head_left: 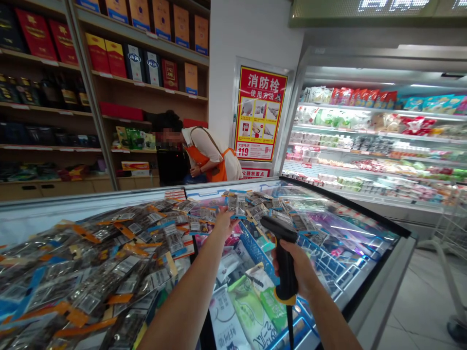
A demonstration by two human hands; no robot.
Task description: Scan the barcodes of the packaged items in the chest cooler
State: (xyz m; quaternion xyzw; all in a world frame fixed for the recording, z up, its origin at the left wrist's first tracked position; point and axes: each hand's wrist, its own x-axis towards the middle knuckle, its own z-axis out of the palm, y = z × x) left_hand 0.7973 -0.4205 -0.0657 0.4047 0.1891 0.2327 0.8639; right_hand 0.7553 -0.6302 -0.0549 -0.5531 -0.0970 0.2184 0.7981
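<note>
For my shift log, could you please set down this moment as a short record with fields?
place: shop aisle, at a chest freezer with a glass lid
left hand: stretched forward, fingertips at a tag on the lid; grip unclear
right hand: closed round a black scanner, its head toward the tags
on the lid: heap of sleeved tags, orange and blue edges
inside the freezer: frozen packs in blue baskets
nearby: a person in an orange apron, bent over behind the freezer

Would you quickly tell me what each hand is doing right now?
Left hand: pinching a small packet on the freezer lid.
Right hand: closed around a black handheld scanner.
</note>
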